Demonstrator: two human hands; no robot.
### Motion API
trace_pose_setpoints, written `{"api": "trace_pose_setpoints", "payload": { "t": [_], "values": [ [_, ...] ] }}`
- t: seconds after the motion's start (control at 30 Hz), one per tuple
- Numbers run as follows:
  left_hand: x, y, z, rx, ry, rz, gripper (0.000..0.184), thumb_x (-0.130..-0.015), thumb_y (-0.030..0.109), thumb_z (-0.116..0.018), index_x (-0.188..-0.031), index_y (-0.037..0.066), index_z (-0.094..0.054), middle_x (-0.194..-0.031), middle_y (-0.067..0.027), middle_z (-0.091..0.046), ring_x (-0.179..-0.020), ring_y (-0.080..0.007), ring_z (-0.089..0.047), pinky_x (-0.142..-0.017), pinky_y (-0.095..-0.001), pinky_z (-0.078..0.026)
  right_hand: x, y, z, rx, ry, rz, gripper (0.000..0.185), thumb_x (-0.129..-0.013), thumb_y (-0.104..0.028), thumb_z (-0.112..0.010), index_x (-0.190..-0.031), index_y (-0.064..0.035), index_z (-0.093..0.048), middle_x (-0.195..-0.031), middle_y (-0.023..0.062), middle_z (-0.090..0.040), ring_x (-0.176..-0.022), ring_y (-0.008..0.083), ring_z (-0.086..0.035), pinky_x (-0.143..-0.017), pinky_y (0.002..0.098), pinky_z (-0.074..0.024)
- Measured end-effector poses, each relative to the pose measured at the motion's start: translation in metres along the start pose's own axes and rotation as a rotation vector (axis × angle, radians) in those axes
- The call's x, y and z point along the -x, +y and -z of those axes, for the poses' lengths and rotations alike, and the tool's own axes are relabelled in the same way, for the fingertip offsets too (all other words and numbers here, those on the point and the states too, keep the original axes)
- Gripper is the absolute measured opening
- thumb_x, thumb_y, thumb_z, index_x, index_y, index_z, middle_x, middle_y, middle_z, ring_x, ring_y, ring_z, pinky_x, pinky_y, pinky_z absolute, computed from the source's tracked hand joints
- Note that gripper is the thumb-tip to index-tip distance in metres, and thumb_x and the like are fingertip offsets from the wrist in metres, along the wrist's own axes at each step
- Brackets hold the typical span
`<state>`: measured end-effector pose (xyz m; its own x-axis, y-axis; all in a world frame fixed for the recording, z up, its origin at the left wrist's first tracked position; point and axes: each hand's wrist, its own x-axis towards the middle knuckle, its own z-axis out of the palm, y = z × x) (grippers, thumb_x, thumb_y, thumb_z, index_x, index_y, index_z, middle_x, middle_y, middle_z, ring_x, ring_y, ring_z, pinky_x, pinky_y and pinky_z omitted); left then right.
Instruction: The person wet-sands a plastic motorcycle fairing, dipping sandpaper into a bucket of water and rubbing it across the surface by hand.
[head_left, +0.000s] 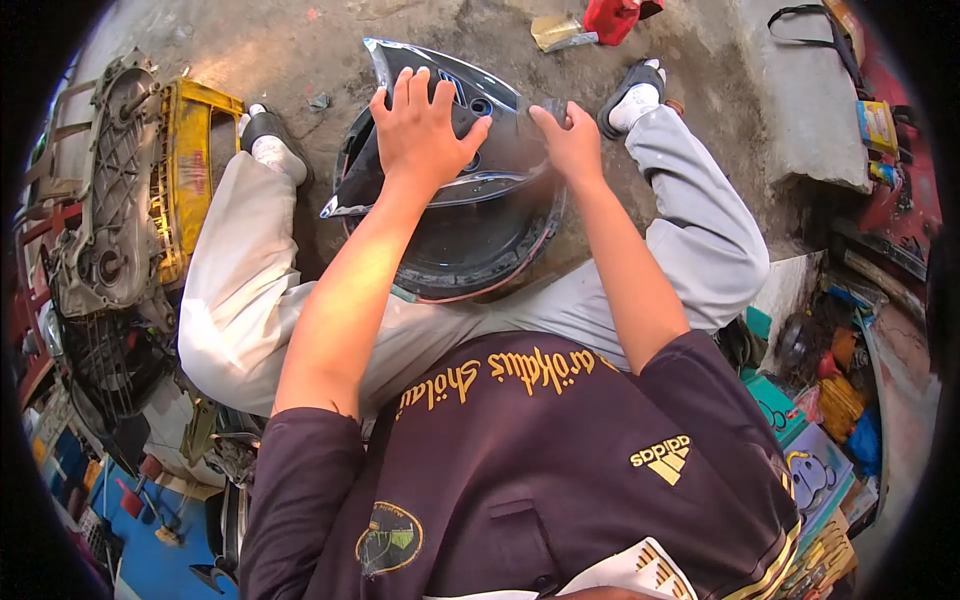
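A dark, glossy pointed panel with pale edges (497, 186) rests across a round black basin (470, 250) on the ground between my legs. My left hand (418, 135) lies on the panel's left part, its fingers spread. At the panel's right end is my right hand (572, 145), thumb and forefinger closed around a small dark piece that I cannot make out. Two round holes show in the panel near my left thumb. The basin's far side is hidden beneath the panel.
A yellow crate (185, 160) and a metal engine cover (115, 190) stand at the left. A red item (612, 18) lies on the concrete ahead. At the right are a grey slab (812, 110) and piled packets and parts. My feet flank the basin.
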<state>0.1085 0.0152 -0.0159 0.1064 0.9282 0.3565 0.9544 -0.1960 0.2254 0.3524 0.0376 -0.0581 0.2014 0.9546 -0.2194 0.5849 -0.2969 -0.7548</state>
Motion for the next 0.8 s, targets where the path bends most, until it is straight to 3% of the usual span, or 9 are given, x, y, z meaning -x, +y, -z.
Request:
{"api": "trace_pose_setpoints", "payload": {
  "t": [0.27, 0.57, 0.8],
  "values": [
    [-0.001, 0.000, 0.001, -0.019, -0.007, 0.019, 0.058, -0.088, 0.061, -0.078, -0.120, 0.014, -0.068, -0.144, -0.0152, -0.063, -0.144, -0.0345, -0.054, -0.117, -0.0589, -0.033, 0.047, 0.024, 0.017, -0.073, 0.012, -0.072, 0.049, -0.091, -0.047, -0.086, -0.097, -0.0002, -0.072, -0.090, 0.0108, -0.062, -0.077, 0.0238, -0.057, -0.072, 0.0402, -0.0471],
    [-0.002, 0.001, 0.002, -0.036, -0.007, 0.021, 0.058, -0.088, 0.060, -0.078, -0.121, 0.014, -0.068, -0.143, -0.0153, -0.063, -0.143, -0.0345, -0.054, -0.116, -0.0588, -0.034, 0.016, 0.003, 0.005, 0.031, 0.074, 0.036, 0.063, -0.088, -0.053, -0.086, -0.083, -0.0001, -0.052, -0.084, 0.0142, -0.055, -0.077, 0.0309, -0.052, -0.071, 0.0464, -0.0440],
    [-0.001, 0.001, -0.001, -0.007, 0.017, 0.022, 0.058, -0.087, 0.060, -0.078, -0.120, 0.013, -0.068, -0.142, -0.0159, -0.063, -0.143, -0.0346, -0.055, -0.116, -0.0587, -0.034, 0.058, 0.023, 0.020, -0.024, 0.024, -0.105, 0.057, -0.090, -0.048, -0.086, -0.081, -0.0006, -0.056, -0.081, 0.0065, -0.050, -0.073, 0.0223, -0.046, -0.066, 0.0399, -0.0395]
  ]
}}
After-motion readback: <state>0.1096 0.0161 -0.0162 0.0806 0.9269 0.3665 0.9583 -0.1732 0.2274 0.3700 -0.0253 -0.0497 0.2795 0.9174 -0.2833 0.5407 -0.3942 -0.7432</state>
